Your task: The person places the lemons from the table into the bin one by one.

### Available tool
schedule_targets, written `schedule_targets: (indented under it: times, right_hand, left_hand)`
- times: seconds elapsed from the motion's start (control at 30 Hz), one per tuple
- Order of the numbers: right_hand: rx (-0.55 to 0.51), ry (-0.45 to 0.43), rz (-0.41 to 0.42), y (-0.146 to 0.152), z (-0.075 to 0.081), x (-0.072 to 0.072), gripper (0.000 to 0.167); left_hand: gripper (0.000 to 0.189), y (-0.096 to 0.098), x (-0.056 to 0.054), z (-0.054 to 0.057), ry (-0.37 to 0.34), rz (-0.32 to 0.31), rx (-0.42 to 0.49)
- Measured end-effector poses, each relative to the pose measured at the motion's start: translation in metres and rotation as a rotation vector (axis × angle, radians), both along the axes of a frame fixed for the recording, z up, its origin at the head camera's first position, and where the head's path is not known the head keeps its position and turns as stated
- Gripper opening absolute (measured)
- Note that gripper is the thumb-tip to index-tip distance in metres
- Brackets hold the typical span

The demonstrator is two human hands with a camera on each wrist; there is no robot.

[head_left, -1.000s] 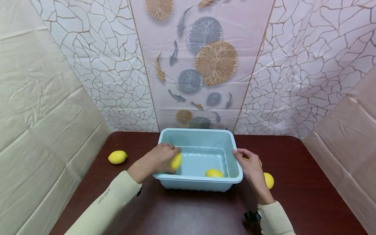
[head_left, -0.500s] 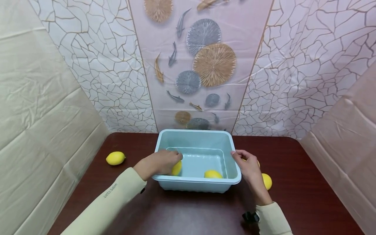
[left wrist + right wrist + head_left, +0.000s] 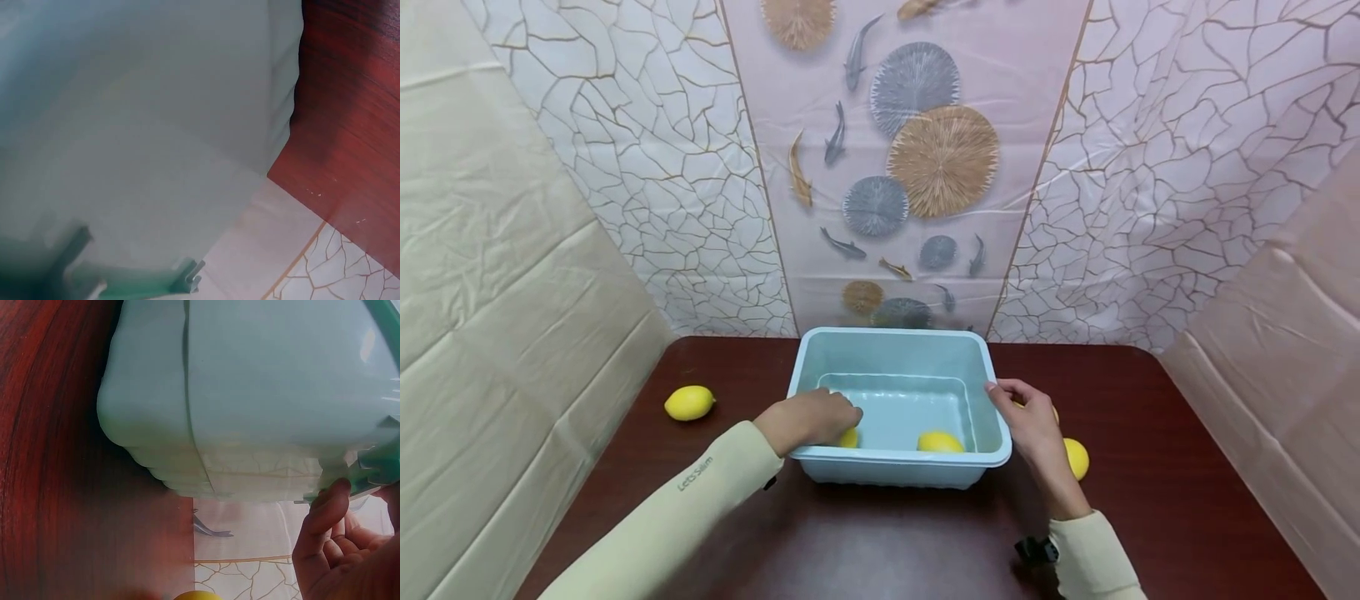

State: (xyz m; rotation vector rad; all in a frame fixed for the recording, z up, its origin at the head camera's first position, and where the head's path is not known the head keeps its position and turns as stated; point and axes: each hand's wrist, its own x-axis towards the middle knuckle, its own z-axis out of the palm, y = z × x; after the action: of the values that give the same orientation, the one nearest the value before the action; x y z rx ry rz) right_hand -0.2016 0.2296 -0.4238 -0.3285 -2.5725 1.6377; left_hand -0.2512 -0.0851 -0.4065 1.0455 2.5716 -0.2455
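A light blue plastic basin (image 3: 895,456) stands on the table. My left hand (image 3: 811,417) reaches over its near left corner, fingers curled over a lemon (image 3: 849,438) low inside; most of that lemon is hidden by the hand. A second lemon (image 3: 940,442) lies in the basin near the front right. With thumb and fingers, my right hand (image 3: 1033,425) pinches the basin's right rim, and the right wrist view shows its fingers (image 3: 328,509) against the outside. In the left wrist view, the basin's outer wall (image 3: 156,125) fills most of the picture and the left hand is out of sight.
Left of the basin, a lemon (image 3: 690,403) lies on the dark red wooden table (image 3: 880,542). Another lemon (image 3: 1077,458) rests beside the right forearm, and one more (image 3: 1056,413) is mostly hidden behind the right hand. A patterned cloth (image 3: 880,275) hangs behind the table.
My left hand has moved down and right, deeper into the basin with its lemon, which is now more covered. The right hand keeps its hold on the rim. The head view has shifted slightly.
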Motion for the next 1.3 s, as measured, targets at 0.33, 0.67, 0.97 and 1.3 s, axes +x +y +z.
schedule_targets:
  times: [0.33, 0.67, 0.97, 1.3]
  right_hand:
    - [0.005, -0.009, -0.003, -0.0016, 0.0008, -0.0007, 0.048]
    - [-0.001, -0.014, -0.002, -0.0006, 0.0009, -0.0005, 0.048]
    - [-0.001, -0.017, -0.003, -0.0011, 0.0011, -0.0002, 0.048]
    - [-0.008, -0.025, -0.002, -0.0009, -0.0006, -0.0018, 0.049]
  left_hand:
    - [0.022, 0.0074, -0.0057, -0.0029, -0.185, 0.172, -0.09]
    - [0.028, 0.0077, -0.0067, -0.0031, -0.222, 0.183, -0.088]
    - [0.018, 0.0054, -0.0056, -0.003, -0.215, 0.158, -0.072]
    - [0.012, 0.0062, -0.0061, -0.0041, -0.212, 0.175, -0.081]
